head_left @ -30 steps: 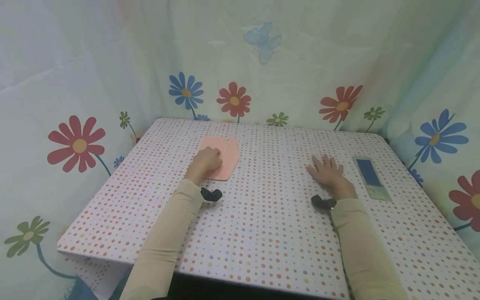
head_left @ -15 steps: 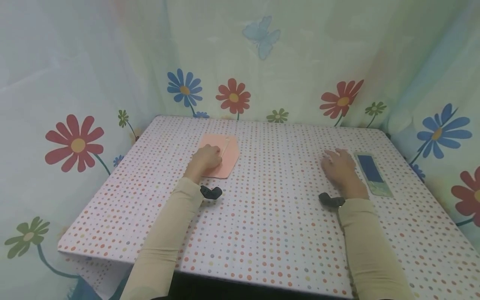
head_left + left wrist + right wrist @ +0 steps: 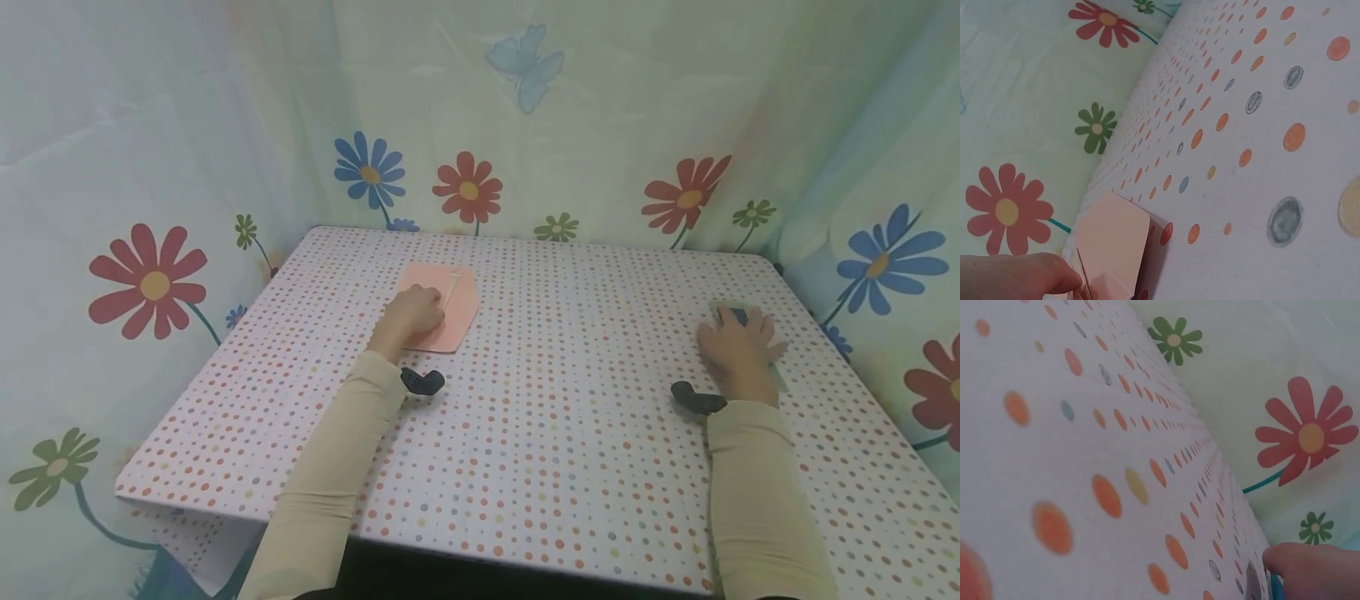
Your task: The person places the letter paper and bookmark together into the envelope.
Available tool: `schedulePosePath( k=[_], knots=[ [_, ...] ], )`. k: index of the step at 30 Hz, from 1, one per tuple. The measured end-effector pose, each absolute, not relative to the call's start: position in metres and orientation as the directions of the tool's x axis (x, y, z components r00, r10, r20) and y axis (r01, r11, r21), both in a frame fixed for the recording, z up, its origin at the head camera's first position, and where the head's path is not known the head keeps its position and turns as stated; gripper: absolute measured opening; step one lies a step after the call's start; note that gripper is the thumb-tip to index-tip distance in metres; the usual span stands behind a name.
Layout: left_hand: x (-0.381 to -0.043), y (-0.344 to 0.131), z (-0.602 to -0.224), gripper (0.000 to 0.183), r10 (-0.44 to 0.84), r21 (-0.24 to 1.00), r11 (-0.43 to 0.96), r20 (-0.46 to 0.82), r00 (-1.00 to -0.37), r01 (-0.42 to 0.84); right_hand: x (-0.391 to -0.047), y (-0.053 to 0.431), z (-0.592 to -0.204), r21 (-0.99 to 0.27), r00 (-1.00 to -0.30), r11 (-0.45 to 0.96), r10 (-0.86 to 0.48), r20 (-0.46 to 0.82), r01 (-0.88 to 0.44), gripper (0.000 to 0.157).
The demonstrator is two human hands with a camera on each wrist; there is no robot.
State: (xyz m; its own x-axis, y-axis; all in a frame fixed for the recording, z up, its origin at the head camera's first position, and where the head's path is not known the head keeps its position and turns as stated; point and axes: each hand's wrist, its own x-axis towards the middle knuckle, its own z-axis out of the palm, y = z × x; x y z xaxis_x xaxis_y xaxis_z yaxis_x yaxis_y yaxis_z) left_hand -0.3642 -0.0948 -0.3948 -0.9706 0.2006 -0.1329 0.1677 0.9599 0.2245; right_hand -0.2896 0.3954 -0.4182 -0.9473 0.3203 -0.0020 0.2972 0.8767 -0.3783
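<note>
My left hand rests on a flat pink envelope-like piece at the left of the table. Its fingers are curled, and the fingertips pinch the lower end of a thin pale strip lying across the pink piece. In the left wrist view the thumb sits right beside this strip. My right hand lies over a flat green rectangle with a dark blue panel, its fingers spread and covering most of it. In the right wrist view only a fingertip shows, beside a blue sliver.
A white cloth with coloured dots covers the table. Flowered curtains stand close behind it and on both sides. A black device is worn at each wrist.
My right hand has moved right across the table and now covers the green and blue rectangle. The left hand has stayed in place on the pink piece.
</note>
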Motion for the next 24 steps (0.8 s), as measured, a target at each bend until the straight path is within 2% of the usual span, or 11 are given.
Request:
schedulePosePath(
  k=[6,11,18,24],
  knots=[
    [-0.364,-0.094,-0.395,0.045,0.193,0.227,0.961,-0.132,-0.972,0.160,-0.282,0.404,-0.422,-0.353,-0.945,0.877,0.316,-0.088,0.326,0.073],
    [-0.363,-0.094,-0.395,0.044,0.185,0.241,0.959,-0.134,-0.974,0.149,-0.283,0.403,-0.423,-0.351,-0.938,0.870,0.327,-0.115,0.346,0.070],
    [-0.363,-0.095,-0.395,0.046,0.186,0.238,0.960,-0.137,-0.973,0.150,-0.284,0.400,-0.419,-0.318,-0.886,0.830,0.452,-0.099,0.459,0.059],
    [-0.364,-0.095,-0.396,0.045,0.187,0.247,0.957,-0.126,-0.974,0.151,-0.280,0.400,-0.408,-0.300,-0.831,0.779,0.546,-0.109,0.551,0.063]
  ],
)
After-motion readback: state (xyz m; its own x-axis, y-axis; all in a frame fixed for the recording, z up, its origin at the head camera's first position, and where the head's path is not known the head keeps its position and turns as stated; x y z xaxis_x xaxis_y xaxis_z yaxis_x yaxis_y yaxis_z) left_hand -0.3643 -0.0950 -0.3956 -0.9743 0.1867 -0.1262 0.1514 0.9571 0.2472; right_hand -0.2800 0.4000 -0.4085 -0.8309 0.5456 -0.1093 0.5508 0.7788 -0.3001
